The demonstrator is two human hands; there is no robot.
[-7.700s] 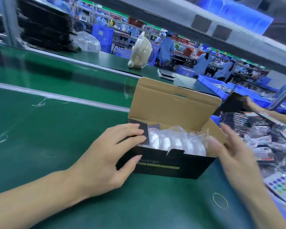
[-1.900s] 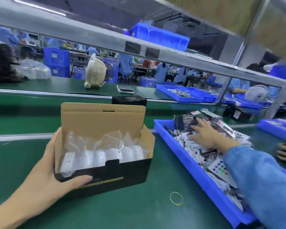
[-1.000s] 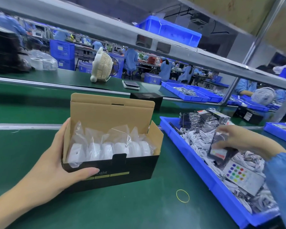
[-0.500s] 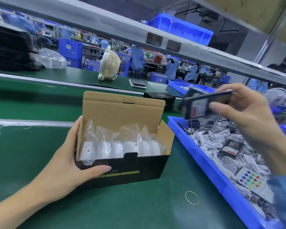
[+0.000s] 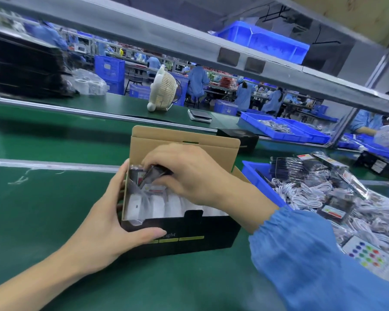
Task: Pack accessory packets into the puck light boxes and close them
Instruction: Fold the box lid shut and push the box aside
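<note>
A: Box (image 5: 189, 236) sits on the green belt (image 5: 43, 209), lid flap standing up at the back. Our left hand (image 5: 103, 230) wraps its left end: thumb across the black front face, fingers behind the side wall. A firm hold, fingers curled round the corner.

B: Agreed. Our right hand (image 5: 189, 176) is down inside the open top, toward the left end. Fingers bent, pinching a dark accessory packet (image 5: 153, 175), which is tilted and partly inside the box, above the row of white lights in clear bags (image 5: 157, 205).

A: How deep the packet goes we cannot tell; the hand covers most of it. A red and white label shows just below it.

B: To the right, near the box, a blue tray (image 5: 259, 180) heaped with white cables and more dark packets. A card of coloured dots (image 5: 368, 257) lies at its near end.

A: A small basket-like fan (image 5: 162, 93) stands on the far side table, a flat dark device (image 5: 199, 114) lying beside it. A second black box (image 5: 240, 138) stands behind our lid flap.
</note>
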